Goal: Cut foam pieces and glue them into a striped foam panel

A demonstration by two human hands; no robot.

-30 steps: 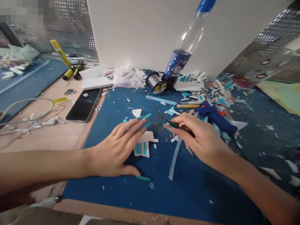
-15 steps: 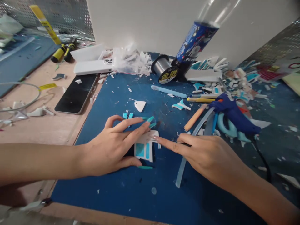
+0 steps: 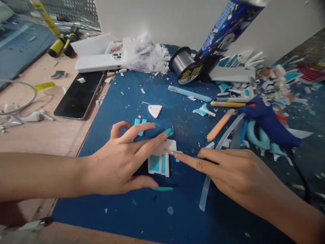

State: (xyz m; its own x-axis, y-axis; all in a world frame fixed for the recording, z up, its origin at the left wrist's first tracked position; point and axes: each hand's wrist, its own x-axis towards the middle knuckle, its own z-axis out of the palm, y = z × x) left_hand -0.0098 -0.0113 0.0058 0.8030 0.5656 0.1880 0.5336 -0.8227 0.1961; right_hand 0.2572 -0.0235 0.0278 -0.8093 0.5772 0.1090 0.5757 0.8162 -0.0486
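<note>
A small white foam-like piece with blue window-shaped panels (image 3: 154, 163) lies on the blue mat. My left hand (image 3: 127, 152) rests over its left and upper side, long teal nails pointing right, with fingers spread and the thumb below the piece. From the right, my right hand (image 3: 228, 166) reaches in with its index finger stretched out, the fingertip on the piece's white upper part. Its other fingers are curled and the thumb is hidden. Beyond my left hand lie a white rounded triangle piece (image 3: 154, 110) and two small blue strips (image 3: 144, 126).
A blue glue gun (image 3: 269, 118) lies at right beside an orange-handled tool (image 3: 220, 125) and a translucent strip (image 3: 205, 193). Behind stand a spool of clear line (image 3: 184, 64) and a Pepsi-labelled bottle (image 3: 225, 30). At left is a phone (image 3: 80, 95). Scraps (image 3: 276, 73) pile up back right.
The view has shifted slightly. My left thumb has spread further from the piece. My right index finger still touches its upper part.
</note>
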